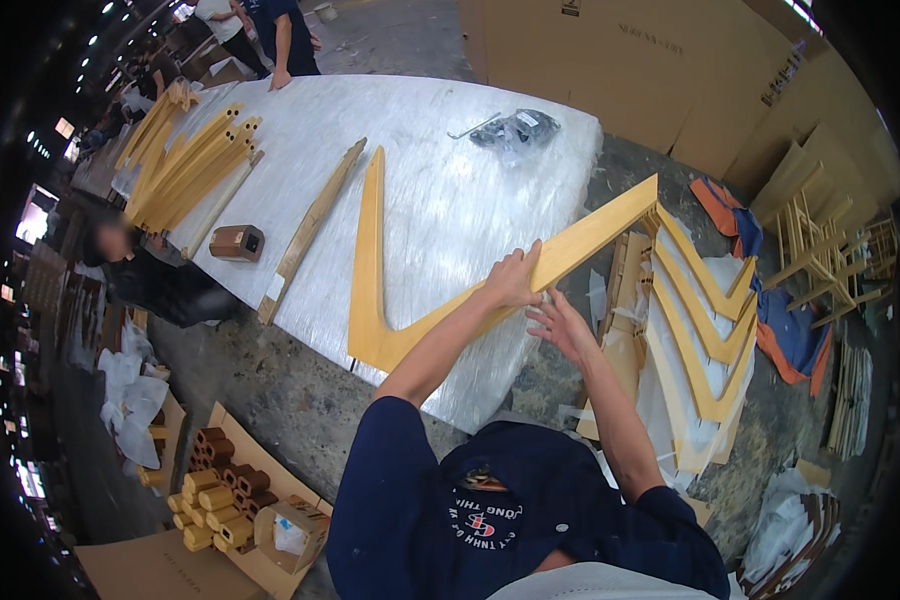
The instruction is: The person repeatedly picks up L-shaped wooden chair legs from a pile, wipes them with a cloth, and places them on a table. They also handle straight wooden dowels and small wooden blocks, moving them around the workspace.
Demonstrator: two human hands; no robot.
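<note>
A light yellow V-shaped wooden frame (pixel 430 322) lies on the wrapped table, one arm pointing away and the other reaching past the table's right edge. My left hand (pixel 513 278) is closed over that longer arm, about midway along it. Just to the right, my right hand (pixel 564 325) is open, its fingers spread beside the near edge of the same arm; whether a fingertip touches the wood I cannot tell. A clear plastic bag of dark parts (pixel 518 130) sits at the far right of the table, an L-shaped hex key (pixel 470 128) beside it.
The table (pixel 440 200) also bears a wooden strip (pixel 315 230), a brown hollow block (pixel 237 243) and stacked yellow bars (pixel 195 170). Similar V-shaped frames (pixel 710 340) lie to the right. A carton of blocks (pixel 210 505) stands lower left. Other people (pixel 285 40) are beyond and left.
</note>
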